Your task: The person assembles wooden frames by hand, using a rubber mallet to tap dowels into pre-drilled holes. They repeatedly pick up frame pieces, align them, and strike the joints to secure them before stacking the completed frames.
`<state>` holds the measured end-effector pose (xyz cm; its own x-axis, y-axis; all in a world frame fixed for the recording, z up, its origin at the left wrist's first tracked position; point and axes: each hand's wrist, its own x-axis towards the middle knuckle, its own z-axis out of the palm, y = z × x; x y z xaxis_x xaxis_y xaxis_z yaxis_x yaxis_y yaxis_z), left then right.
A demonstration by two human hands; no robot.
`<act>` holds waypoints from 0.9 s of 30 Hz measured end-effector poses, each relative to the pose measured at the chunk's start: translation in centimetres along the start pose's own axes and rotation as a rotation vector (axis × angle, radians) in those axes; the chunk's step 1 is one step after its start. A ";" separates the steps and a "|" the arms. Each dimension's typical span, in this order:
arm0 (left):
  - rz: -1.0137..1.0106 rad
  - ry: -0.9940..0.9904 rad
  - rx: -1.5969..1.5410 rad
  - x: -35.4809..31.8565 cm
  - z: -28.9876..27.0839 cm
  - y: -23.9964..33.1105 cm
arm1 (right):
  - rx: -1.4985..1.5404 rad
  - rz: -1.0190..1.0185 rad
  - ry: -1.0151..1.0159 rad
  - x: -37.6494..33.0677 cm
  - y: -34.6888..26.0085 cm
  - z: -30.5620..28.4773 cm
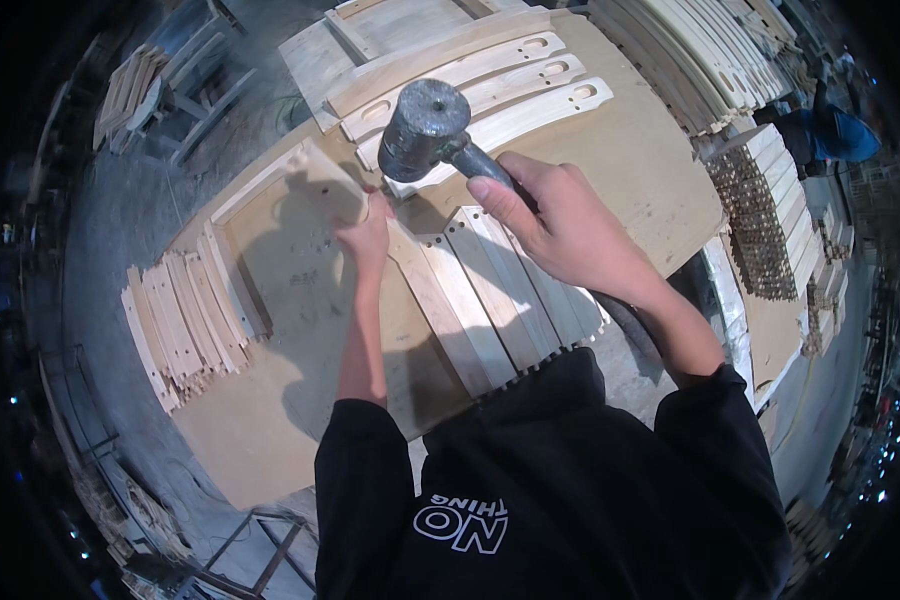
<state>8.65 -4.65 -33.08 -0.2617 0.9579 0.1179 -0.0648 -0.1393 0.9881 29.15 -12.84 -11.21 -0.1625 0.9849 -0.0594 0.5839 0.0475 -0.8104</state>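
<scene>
My right hand (560, 215) is wrapped round the handle of a dark grey mallet (425, 130), its round head raised over the table. My left hand (368, 235) grips the near end of a pale wooden board (332, 185), which looks slightly blurred. This board meets a wooden rail (260, 185) at the far left, and another rail (235, 275) runs from there toward me, giving an open-sided frame. Right of my left arm lie several flat wooden boards (500, 300) side by side, with small holes at their far ends. The mallet's shadow falls across the tabletop.
Curved rails with oval slots (530, 85) lie on the far part of the brown table (650, 160). Several curved slats (185, 320) are stacked at its left edge. More stacked wood (765, 210) stands at right, near another person (840, 130). A metal frame (260, 560) stands at lower left.
</scene>
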 end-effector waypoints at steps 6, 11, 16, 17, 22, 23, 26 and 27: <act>-0.035 0.030 -0.143 1.9 -1.0 -0.7 | -0.043 -0.081 0.042 0.2 -1.7 -0.3; -0.039 0.055 -0.054 1.4 -0.7 0.0 | -0.049 -0.055 0.044 0.4 -1.9 -0.2; 0.386 -0.040 0.083 -2.1 -0.3 -1.0 | -0.020 -0.022 -0.032 1.1 -3.0 0.7; 0.487 -0.025 0.161 -2.7 -0.3 -0.7 | -0.043 -0.024 -0.071 1.2 -3.0 0.8; 0.563 -0.066 0.289 -3.7 -2.3 -2.2 | -0.165 -0.176 -0.074 1.6 -6.6 -0.4; 0.543 -0.110 0.269 -4.2 -2.6 -3.2 | -0.215 -0.217 -0.014 1.1 -8.0 -0.9; 0.459 -0.154 0.201 -4.8 -1.4 -3.1 | 0.048 -0.347 0.389 -1.0 -8.6 -0.9; 0.564 -0.121 0.335 -4.7 -1.4 -2.8 | 0.048 -0.377 0.444 -1.4 -8.0 -0.7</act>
<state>8.75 -9.12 -36.54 -0.0568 0.7851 0.6168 0.3578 -0.5607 0.7467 25.25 -14.50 -4.22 0.0028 0.8772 0.4801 0.5124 0.4111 -0.7540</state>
